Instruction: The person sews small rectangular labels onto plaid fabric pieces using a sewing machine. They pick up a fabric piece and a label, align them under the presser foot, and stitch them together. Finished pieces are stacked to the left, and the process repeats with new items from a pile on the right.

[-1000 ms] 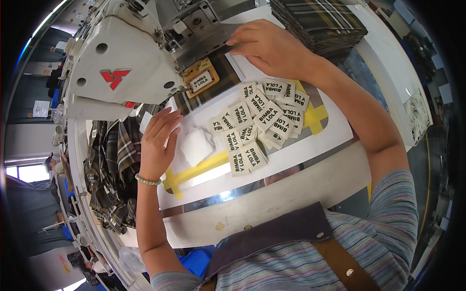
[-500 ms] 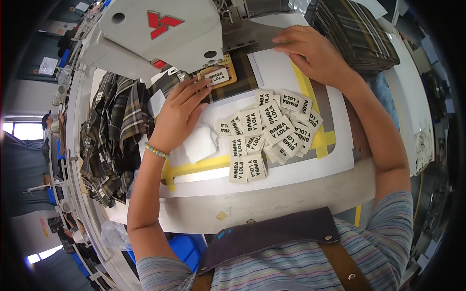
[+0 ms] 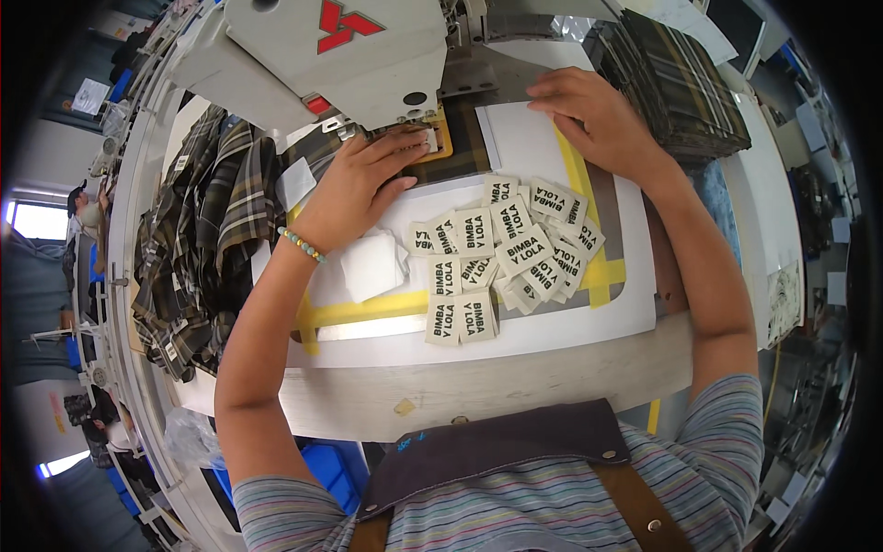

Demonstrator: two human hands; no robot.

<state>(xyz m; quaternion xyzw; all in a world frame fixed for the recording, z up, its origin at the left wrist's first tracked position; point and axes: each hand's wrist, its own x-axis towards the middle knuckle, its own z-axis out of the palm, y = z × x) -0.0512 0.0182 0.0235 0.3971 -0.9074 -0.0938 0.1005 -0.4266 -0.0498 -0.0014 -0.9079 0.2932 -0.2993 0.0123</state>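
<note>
My left hand (image 3: 370,175) reaches under the head of a white sewing machine (image 3: 368,78). Its fingers lie flat over a small white label (image 3: 431,140), covering most of it. Around that label is a yellow clamp frame (image 3: 447,136), pressed on dark plaid fabric (image 3: 467,147). My right hand (image 3: 593,120) holds nothing, its fingers stretched and thumb apart, by the far right of the white work sheet (image 3: 515,133). Loose printed labels (image 3: 526,250) are spread in an overlapping heap between my forearms. Blank white squares (image 3: 371,267) lie stacked near my left wrist.
Crumpled plaid pieces (image 3: 207,221) pile up on the left. Folded plaid fabric (image 3: 685,87) is stacked at the far right. Yellow tape (image 3: 345,315) edges the work sheet. A blue bin (image 3: 326,474) sits below the table's front edge (image 3: 515,391).
My left fingers have slid right over the label in the yellow frame and now hide most of it. My right hand keeps nearly the same pose. The whole view has shifted slightly.
</note>
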